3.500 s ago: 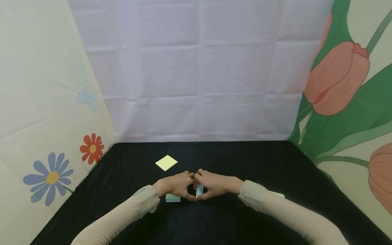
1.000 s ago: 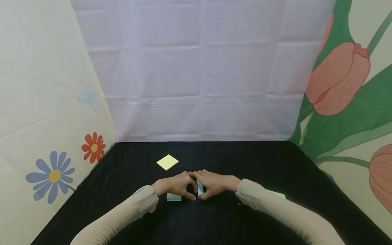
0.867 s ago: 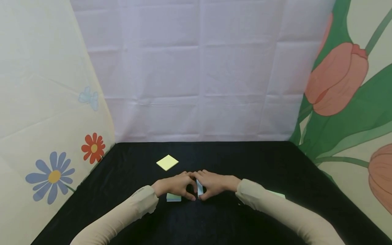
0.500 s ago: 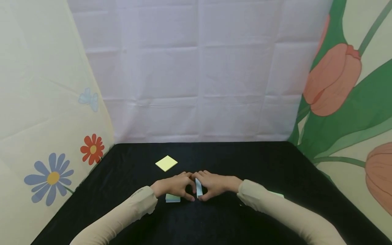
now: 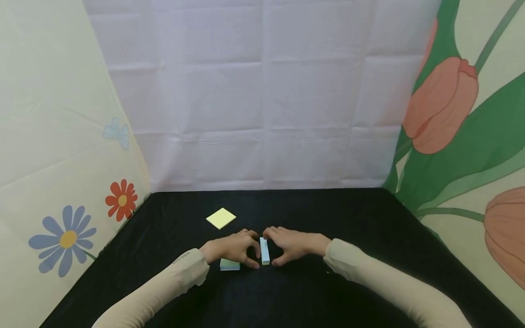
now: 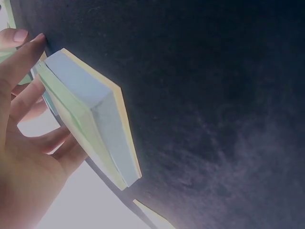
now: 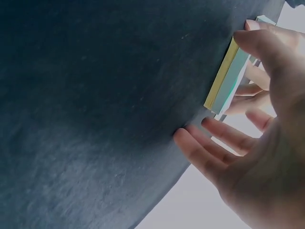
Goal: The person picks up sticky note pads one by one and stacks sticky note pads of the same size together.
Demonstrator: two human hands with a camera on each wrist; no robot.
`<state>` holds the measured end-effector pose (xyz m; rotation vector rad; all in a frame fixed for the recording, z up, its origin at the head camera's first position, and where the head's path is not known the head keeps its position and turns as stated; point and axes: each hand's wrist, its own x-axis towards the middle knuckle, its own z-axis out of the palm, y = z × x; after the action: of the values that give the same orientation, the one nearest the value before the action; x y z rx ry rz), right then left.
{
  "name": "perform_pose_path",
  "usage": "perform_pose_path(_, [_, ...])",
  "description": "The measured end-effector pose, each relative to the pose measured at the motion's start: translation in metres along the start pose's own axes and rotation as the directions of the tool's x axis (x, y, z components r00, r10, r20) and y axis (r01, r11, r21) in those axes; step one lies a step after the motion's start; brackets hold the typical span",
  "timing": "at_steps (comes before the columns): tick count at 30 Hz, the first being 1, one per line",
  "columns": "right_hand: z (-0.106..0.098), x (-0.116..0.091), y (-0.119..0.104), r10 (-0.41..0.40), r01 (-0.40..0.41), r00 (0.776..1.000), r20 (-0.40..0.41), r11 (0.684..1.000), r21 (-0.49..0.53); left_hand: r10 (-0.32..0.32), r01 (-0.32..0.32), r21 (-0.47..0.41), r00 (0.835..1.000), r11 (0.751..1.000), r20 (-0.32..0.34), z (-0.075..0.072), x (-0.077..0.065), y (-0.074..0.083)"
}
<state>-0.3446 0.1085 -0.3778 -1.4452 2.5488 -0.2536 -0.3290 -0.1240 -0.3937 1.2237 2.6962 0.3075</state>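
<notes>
In the head view, a narrow pad of sticky notes (image 5: 264, 251) stands on edge on the black table between my hands, pale blue side up. My left hand (image 5: 234, 246) curves its thumb and fingers just left of it, holding nothing. On the other side my right hand (image 5: 296, 243) has its fingers spread: the index fingertip is right by the pad's far end, the thumb apart from its near end. Yellow and blue-green layers show in the standing pad in the right wrist view. Beside my left wrist sits a second, green-topped pad (image 5: 230, 264), seen close with green, blue and yellow layers in the left wrist view.
A yellow sticky note pad (image 5: 221, 218) lies turned like a diamond farther back on the left. Black cloth covers the table (image 5: 328, 214). A white sheet (image 5: 262, 114) hangs behind it, with flower-printed cloths at both sides.
My right hand has loosened its grip on the standing pad and moved slightly right, exposing more of the pad. The left hand, at the pad's side earlier, now stays slightly apart from it.
</notes>
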Motion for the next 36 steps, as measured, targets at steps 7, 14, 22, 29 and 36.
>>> perform_pose_path(7, [-0.003, -0.004, 0.002, 0.024, -0.024, 1.000, 0.002, 1.000, 0.010, -0.011, 0.011, 0.000, 1.000, 1.000, 0.004, 0.001, 0.001, -0.001])
perform_pose_path(14, [-0.004, -0.009, 0.006, 0.022, -0.021, 1.000, 0.016, 0.998, -0.065, -0.016, 0.016, 0.011, 1.000, 1.000, 0.004, 0.002, 0.002, -0.003])
perform_pose_path(22, [-0.005, -0.015, 0.010, 0.017, -0.015, 1.000, 0.019, 0.992, -0.126, -0.046, 0.046, 0.010, 0.999, 0.999, 0.001, -0.002, 0.002, -0.004])
perform_pose_path(29, [-0.007, -0.023, 0.015, -0.014, 0.017, 1.000, 0.019, 0.984, -0.175, -0.051, 0.051, 0.027, 0.999, 0.998, -0.008, -0.008, 0.002, -0.003])
perform_pose_path(36, [-0.009, -0.028, 0.017, -0.015, 0.019, 1.000, 0.023, 0.981, -0.194, -0.037, 0.038, 0.037, 0.999, 0.999, -0.021, -0.011, 0.001, -0.006])
